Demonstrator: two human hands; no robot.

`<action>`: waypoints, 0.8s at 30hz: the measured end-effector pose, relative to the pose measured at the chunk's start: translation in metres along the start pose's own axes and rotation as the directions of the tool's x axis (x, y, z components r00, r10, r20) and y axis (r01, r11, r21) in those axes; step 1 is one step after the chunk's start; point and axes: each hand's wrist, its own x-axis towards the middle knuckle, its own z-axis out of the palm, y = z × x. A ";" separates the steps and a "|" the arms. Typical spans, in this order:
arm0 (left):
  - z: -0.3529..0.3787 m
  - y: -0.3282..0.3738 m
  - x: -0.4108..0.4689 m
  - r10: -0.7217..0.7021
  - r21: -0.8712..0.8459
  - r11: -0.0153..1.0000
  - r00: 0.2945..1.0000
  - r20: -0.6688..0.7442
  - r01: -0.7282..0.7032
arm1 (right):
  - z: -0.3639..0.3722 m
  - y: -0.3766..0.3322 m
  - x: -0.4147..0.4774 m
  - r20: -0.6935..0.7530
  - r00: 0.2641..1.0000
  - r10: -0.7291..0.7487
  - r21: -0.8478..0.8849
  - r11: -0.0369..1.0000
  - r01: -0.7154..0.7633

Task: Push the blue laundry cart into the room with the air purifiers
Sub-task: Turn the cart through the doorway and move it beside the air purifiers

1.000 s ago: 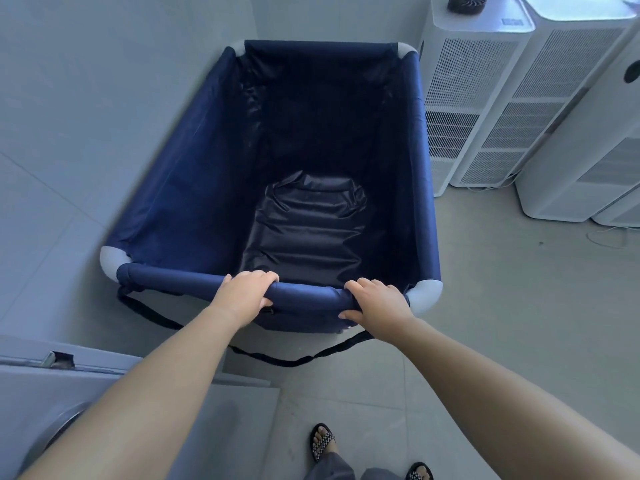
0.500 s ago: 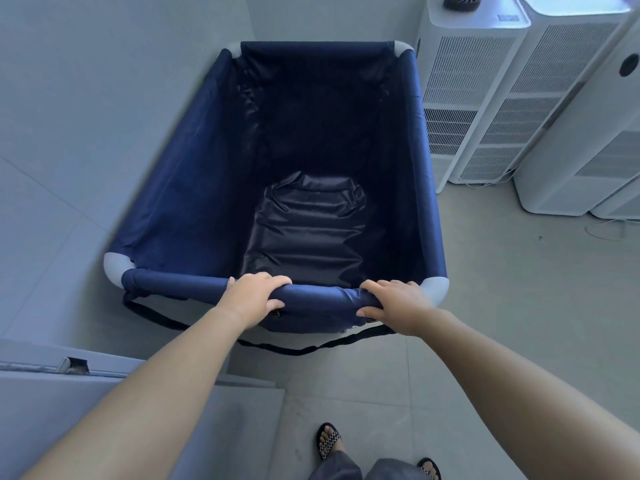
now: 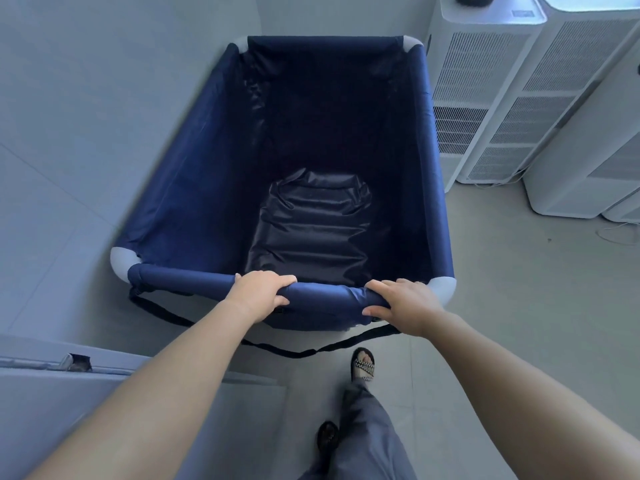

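Observation:
The blue laundry cart (image 3: 194, 174) fills the middle of the head view, a deep fabric bin with grey corner caps and nothing inside. My left hand (image 3: 258, 294) grips the near rail left of centre, fingers curled over it. My right hand (image 3: 407, 304) holds the same rail close to its right corner. White air purifiers (image 3: 481, 84) stand just right of the cart's far corner, almost touching it. A dark strap (image 3: 301, 351) hangs loose below the near rail.
A pale wall (image 3: 104, 98) runs along the cart's left side. A white ledge or appliance top (image 3: 52, 393) sits at the lower left. More purifiers (image 3: 588, 168) line the right. Bare grey floor (image 3: 519, 289) lies on the right. My sandalled foot (image 3: 363, 365) is under the rail.
The cart has rolled forward and slightly right, closer to the purifiers and the far wall. My feet have stepped forward behind it. Both hands keep their grip.

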 end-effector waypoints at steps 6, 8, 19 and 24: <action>-0.004 0.002 0.000 0.006 0.018 1.000 1.000 0.017 -0.007 | -0.001 0.001 0.000 0.029 1.000 0.003 0.016 1.000 -0.003; -0.006 0.001 0.001 0.026 0.016 1.000 0.999 0.024 -0.027 | -0.002 0.001 0.000 0.031 0.999 0.006 0.029 1.000 -0.007; 0.023 -0.014 0.010 -0.009 -0.067 0.998 0.998 -0.063 0.005 | 0.006 0.001 0.000 -0.119 0.993 0.008 -0.039 0.999 -0.013; 0.024 -0.013 0.013 -0.020 -0.091 0.996 0.999 -0.042 0.016 | 0.014 -0.001 0.001 -0.190 0.981 0.026 -0.076 0.996 -0.041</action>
